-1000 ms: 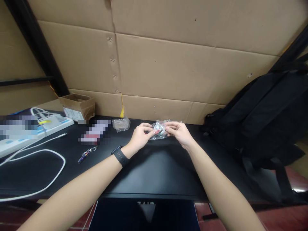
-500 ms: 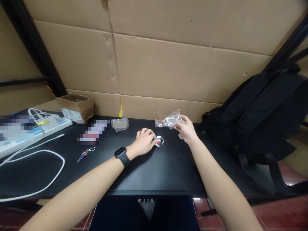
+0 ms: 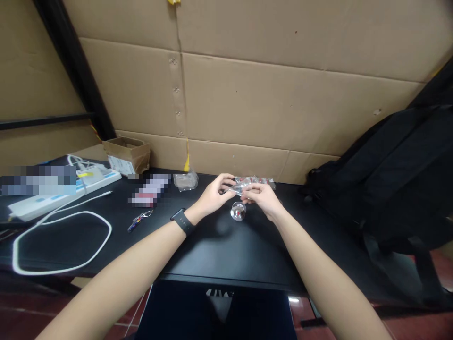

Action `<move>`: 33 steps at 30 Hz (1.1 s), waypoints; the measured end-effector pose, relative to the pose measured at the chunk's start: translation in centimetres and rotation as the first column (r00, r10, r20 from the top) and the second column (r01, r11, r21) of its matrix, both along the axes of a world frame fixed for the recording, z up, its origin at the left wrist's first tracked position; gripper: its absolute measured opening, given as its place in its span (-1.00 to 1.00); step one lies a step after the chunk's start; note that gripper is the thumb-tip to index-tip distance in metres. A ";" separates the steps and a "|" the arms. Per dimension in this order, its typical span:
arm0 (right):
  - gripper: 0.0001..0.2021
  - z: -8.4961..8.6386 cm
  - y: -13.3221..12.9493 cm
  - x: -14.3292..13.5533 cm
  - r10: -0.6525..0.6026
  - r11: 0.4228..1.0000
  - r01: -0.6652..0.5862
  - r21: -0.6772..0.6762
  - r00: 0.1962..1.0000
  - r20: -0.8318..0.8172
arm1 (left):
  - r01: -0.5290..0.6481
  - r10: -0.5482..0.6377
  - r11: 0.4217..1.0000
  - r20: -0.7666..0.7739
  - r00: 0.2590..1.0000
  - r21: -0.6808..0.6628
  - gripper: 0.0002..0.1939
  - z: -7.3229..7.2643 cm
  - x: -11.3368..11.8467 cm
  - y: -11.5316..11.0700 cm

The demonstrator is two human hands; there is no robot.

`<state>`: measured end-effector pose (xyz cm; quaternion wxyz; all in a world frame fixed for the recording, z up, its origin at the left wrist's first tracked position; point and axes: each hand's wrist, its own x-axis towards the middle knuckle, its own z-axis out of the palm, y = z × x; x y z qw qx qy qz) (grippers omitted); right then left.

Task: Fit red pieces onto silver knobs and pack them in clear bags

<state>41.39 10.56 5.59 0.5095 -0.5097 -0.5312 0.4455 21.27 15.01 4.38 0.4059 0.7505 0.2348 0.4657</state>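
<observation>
My left hand (image 3: pixel 215 194), with a dark watch on its wrist, pinches one side of a clear plastic bag (image 3: pixel 238 188) above the black table. On the bag's other side, my right hand (image 3: pixel 261 197) grips it between thumb and fingers. Just below the hands, a shiny round metal piece with a red mark (image 3: pixel 238 211) lies on the table (image 3: pixel 226 255). Behind the hands, near the cardboard wall, are small clear packets with red bits (image 3: pixel 267 182), partly hidden by my fingers.
Further left lie a crumpled clear bag (image 3: pixel 186 180), a blurred box (image 3: pixel 150 190), a keychain (image 3: pixel 139 220), an open cardboard box (image 3: pixel 128 156), a white power strip (image 3: pixel 31 205) and a looped white cable (image 3: pixel 109 231). A black backpack (image 3: pixel 396 174) fills the right side.
My right hand has brought the bag left, and my left hand has left the metal piece and taken hold of the bag. The view has shifted slightly.
</observation>
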 end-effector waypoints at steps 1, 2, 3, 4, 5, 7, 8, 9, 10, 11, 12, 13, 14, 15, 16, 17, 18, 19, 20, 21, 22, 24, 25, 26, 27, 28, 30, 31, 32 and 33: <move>-0.68 0.0 -0.1 -0.2 0.007 1.000 -0.007 0.013 1.000 0.010 | 0.021 -0.021 1.000 0.007 1.000 -0.012 -0.59 0.0 0.0 0.0; -0.69 0.1 -0.2 -0.3 0.019 0.999 -0.019 0.032 1.000 0.025 | 0.022 -0.022 1.000 0.002 1.000 -0.016 -0.62 0.0 -0.1 -0.1; -0.70 0.1 -0.2 -0.3 0.036 0.998 -0.039 0.058 0.998 0.047 | 0.006 -0.006 1.000 -0.012 1.000 -0.010 -0.66 0.0 -0.1 -0.1; -0.71 0.1 -0.2 -0.4 0.055 0.994 -0.062 0.091 0.996 0.076 | -0.018 0.018 1.000 -0.032 0.999 0.001 -0.69 0.0 -0.1 -0.2; -0.71 0.1 -0.2 -0.3 0.072 0.988 -0.085 0.129 0.992 0.102 | -0.038 0.039 0.999 -0.056 0.998 0.013 -0.71 0.1 -0.1 -0.3; -0.70 0.1 -0.1 -0.2 0.086 0.973 -0.109 0.202 0.989 0.119 | -0.050 0.052 0.999 -0.087 0.995 0.021 -0.72 0.1 -0.2 -0.4; -0.66 0.1 -0.1 -0.2 0.090 0.968 -0.113 0.224 0.990 0.108 | -0.054 0.055 0.998 -0.090 0.994 0.013 -0.71 0.2 -0.3 -0.3; -0.58 0.0 -0.1 -0.1 0.092 0.966 -0.111 0.235 0.992 0.090 | -0.067 0.066 0.998 -0.086 0.994 -0.001 -0.70 0.2 -0.3 -0.2; -0.50 0.0 -0.2 -0.1 0.089 0.964 -0.105 0.243 0.993 0.076 | -0.087 0.085 0.996 -0.073 0.994 -0.021 -0.67 0.2 -0.4 -0.1; -0.47 0.1 -0.2 -0.1 0.084 0.963 -0.098 0.250 0.994 0.068 | -0.112 0.110 0.993 -0.052 0.993 -0.042 -0.64 0.2 -0.5 0.1; -0.51 0.1 -0.4 -0.2 0.085 0.962 -0.101 0.254 0.994 0.072 | -0.135 0.134 0.989 -0.029 0.991 -0.058 -0.60 0.3 -0.6 0.2; -0.58 0.2 -0.5 -0.2 0.100 0.959 -0.119 0.256 0.991 0.085 | -0.155 0.154 0.986 -0.006 0.988 -0.066 -0.56 0.3 -0.6 0.2; -0.66 0.3 -0.6 -0.3 0.127 0.955 -0.149 0.256 0.987 0.103 | -0.164 0.165 0.985 0.012 0.986 -0.062 -0.55 0.4 -0.7 0.3; -0.72 0.4 -0.7 -0.4 0.166 0.949 -0.194 0.248 0.978 0.128 | -0.164 0.165 0.985 0.025 0.986 -0.048 -0.55 0.6 -0.7 0.2; -0.75 0.4 -0.8 -0.5 0.206 0.943 -0.238 0.233 0.966 0.155 | -0.159 0.160 0.987 0.029 0.987 -0.030 -0.56 0.7 -0.8 0.1; -0.76 0.4 -0.8 -0.7 0.230 0.939 -0.266 0.217 0.957 0.176 | -0.157 0.157 0.988 0.027 0.987 -0.013 -0.56 0.9 -0.8 -0.1; -0.76 0.3 -0.8 -0.7 0.232 0.941 -0.269 0.205 0.954 0.188 | -0.158 0.158 0.987 0.023 0.987 -0.001 -0.56 1.0 -0.8 -0.3; -0.73 0.2 -0.7 -0.8 0.212 0.948 -0.248 0.198 0.960 0.185 | -0.163 0.163 0.987 0.020 0.986 0.003 -0.53 1.2 -0.8 -0.5; -0.70 0.1 -0.6 -0.8 0.177 0.959 -0.209 0.193 0.970 0.167 | -0.168 0.168 0.986 0.020 0.986 0.002 -0.49 1.3 -0.8 -0.6; -0.68 -0.1 -0.5 -0.8 0.138 0.968 -0.164 0.191 0.980 0.140 | -0.167 0.167 0.986 0.020 0.986 -0.001 -0.45 1.4 -0.8 -0.8; -0.65 -0.2 -0.4 -0.7 0.100 0.974 -0.120 0.194 0.989 0.108 | -0.151 0.151 0.988 0.016 0.988 0.002 -0.44 1.4 -0.8 -0.9; -0.60 -0.4 -0.2 -0.5 0.063 0.976 -0.071 0.205 0.997 0.048 | -0.092 0.093 0.995 -0.020 0.995 0.033 -0.57 1.4 -0.7 -0.9; -0.56 -0.5 -0.1 -0.5 0.064 0.974 -0.068 0.216 0.998 0.022 | -0.067 0.070 0.996 -0.045 0.997 0.059 -0.71 1.3 -0.6 -0.8; -0.52 -0.5 -0.1 -0.4 0.070 0.971 -0.069 0.227 0.998 0.004 | -0.055 0.061 0.994 -0.062 0.996 0.092 -0.83 1.3 -0.6 -0.8; -0.49 -0.4 -0.1 -0.4 0.077 0.968 -0.074 0.239 0.997 -0.003 | -0.055 0.063 0.992 -0.069 0.996 0.117 -0.86 1.2 -0.6 -0.7; -0.48 -0.4 -0.1 -0.4 0.083 0.965 -0.079 0.251 0.997 -0.003 | -0.052 0.061 0.992 -0.076 0.995 0.116 -0.85 1.1 -0.5 -0.6; -0.59 -0.3 -0.2 -0.5 0.110 0.956 -0.106 0.275 0.994 0.002 | -0.013 0.015 1.000 -0.095 0.995 0.024 -0.75 0.9 -0.5 -0.3; -0.67 -0.3 -0.2 -0.5 0.128 0.950 -0.121 0.289 0.992 -0.004 | 0.035 -0.041 0.998 -0.116 0.992 -0.047 -0.65 0.7 -0.5 -0.2; -0.72 -0.3 -0.2 -0.5 0.144 0.945 -0.134 0.297 0.990 -0.009 | 0.096 -0.109 0.990 -0.133 0.985 -0.103 -0.60 0.6 -0.4 -0.2; -0.74 -0.4 -0.2 -0.5 0.145 0.941 -0.137 0.309 0.989 -0.004 | 0.135 -0.152 0.983 -0.139 0.978 -0.128 -0.61 0.4 -0.3 -0.1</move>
